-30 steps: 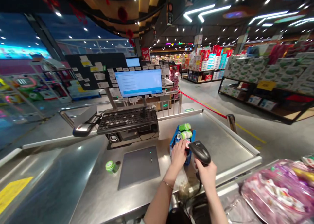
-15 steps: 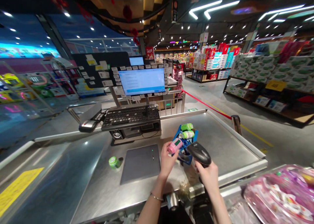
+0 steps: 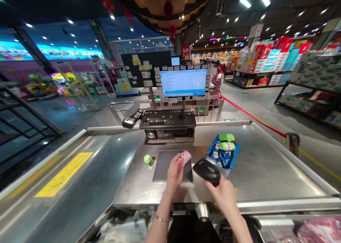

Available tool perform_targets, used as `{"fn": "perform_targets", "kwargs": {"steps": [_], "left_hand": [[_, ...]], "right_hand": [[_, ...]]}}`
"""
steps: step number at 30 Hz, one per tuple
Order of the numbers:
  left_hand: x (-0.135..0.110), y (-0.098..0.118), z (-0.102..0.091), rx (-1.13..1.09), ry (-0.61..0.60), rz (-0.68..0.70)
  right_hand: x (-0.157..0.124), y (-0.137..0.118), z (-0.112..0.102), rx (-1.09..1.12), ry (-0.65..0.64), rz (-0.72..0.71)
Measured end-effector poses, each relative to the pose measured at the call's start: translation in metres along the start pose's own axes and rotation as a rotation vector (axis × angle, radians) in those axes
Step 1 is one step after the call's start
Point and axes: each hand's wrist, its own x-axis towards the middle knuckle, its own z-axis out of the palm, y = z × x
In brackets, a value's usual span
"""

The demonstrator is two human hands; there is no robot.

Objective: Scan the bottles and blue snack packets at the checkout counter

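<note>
Both forearms reach in from 6 o'clock over the stainless-steel tabletop (image 3: 261,175). The left hand (image 3: 173,173) curls its fingers (image 3: 178,161) narrowly around a small pink cylindrical bottle (image 3: 185,159), above a grey mat (image 3: 170,165). The right hand (image 3: 220,196) wraps a black handheld barcode scanner (image 3: 206,170). Toward 1 o'clock, green bottles (image 3: 226,138) lie in a blue tray (image 3: 213,147); a green-capped tin (image 3: 148,160) stands at 10 o'clock.

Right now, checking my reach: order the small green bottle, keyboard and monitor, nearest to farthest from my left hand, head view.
1. Small green bottle: on the steel counter, left of the left hand.
2. Keyboard: ahead, at the counter's far side.
3. Monitor: farthest, behind the keyboard.
</note>
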Motion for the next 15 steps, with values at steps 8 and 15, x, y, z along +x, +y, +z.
{"fn": "perform_targets", "kwargs": {"steps": [8, 15], "left_hand": [[-0.01, -0.005, -0.013, 0.075, -0.053, -0.021], [-0.012, -0.008, -0.013, 0.02, -0.045, -0.015]], "right_hand": [[-0.002, -0.006, 0.013, -0.091, 0.001, -0.014], [-0.001, -0.007, 0.017, -0.105, -0.015, -0.003]]}}
